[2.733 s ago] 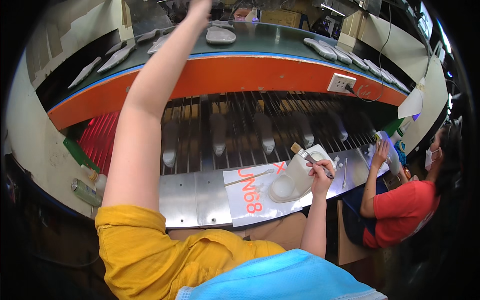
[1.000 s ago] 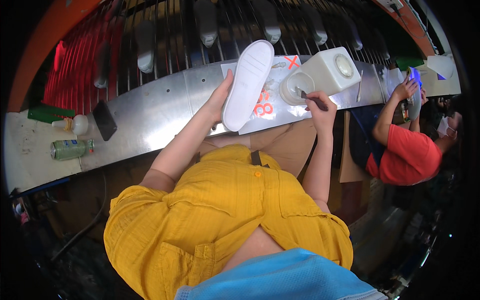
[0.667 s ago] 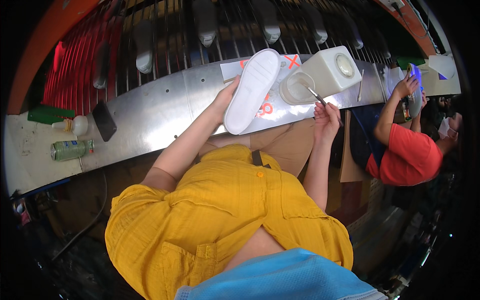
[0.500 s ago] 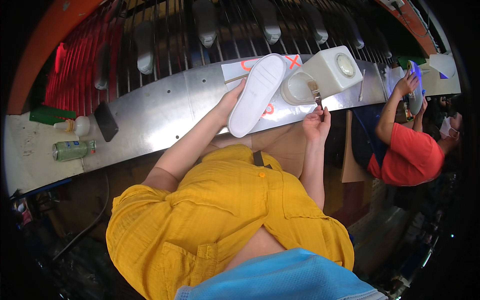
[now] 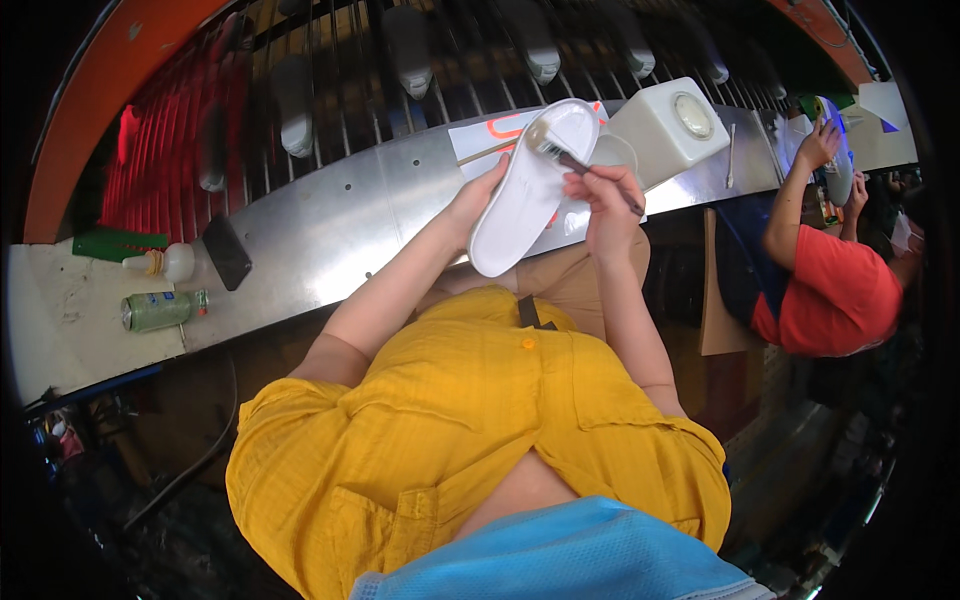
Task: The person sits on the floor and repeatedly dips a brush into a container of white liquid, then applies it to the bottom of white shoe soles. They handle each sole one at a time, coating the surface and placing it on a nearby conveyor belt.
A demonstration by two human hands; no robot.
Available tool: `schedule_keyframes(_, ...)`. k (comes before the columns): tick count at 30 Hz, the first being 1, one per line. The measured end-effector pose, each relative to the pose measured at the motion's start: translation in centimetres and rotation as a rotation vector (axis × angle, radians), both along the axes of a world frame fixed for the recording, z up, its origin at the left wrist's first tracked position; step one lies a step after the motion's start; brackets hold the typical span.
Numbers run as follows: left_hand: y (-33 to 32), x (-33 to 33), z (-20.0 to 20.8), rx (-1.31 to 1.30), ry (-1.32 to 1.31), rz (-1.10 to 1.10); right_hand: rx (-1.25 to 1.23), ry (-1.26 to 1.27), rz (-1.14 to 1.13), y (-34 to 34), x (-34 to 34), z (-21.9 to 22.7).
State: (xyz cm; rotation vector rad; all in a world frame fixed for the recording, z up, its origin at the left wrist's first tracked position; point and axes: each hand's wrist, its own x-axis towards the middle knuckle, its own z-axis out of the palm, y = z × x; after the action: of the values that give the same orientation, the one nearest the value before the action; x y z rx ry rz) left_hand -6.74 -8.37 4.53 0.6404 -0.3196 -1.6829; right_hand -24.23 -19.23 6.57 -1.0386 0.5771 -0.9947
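My left hand (image 5: 478, 198) grips a white shoe sole (image 5: 528, 190) by its left edge and holds it tilted above the metal bench (image 5: 330, 220). My right hand (image 5: 608, 200) holds a thin brush (image 5: 578, 162), its bristle tip resting on the upper end of the sole. A white square container (image 5: 668, 125) with a round lid stands just right of the sole on a white paper sheet with orange marks (image 5: 500, 135).
Grey soles (image 5: 405, 45) lie on a dark rack of bars behind the bench. At the left sit a black phone (image 5: 228, 252), a green can (image 5: 160, 310) and a small white bottle (image 5: 170, 262). A person in a red shirt (image 5: 830, 290) works at the right.
I brought the sole down from the far shelf to in front of me. The brush left the white container and now touches the sole's upper end.
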Motion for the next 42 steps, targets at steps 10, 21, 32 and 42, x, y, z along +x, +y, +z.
schedule_keyframes(10, -0.1, 2.6, 2.0, 0.010, -0.007, 0.139, -0.541, 0.265, 0.537, 6.1, -2.6, 1.9)
schedule_keyframes(21, 0.6, 1.1, 2.4, -0.058, 0.024, 0.096, -0.934, 0.291, -0.084, -1.6, 1.8, 3.5)
schedule_keyframes(32, 1.3, 1.3, 1.5, -0.047, 0.087, 0.092, -0.752, 0.222, 0.124, -0.6, 0.6, 3.1)
schedule_keyframes(42, -0.2, 1.9, 1.6, -0.229, 0.143, 0.139, -0.881, 0.291, 0.211, 3.8, 0.5, 3.0)
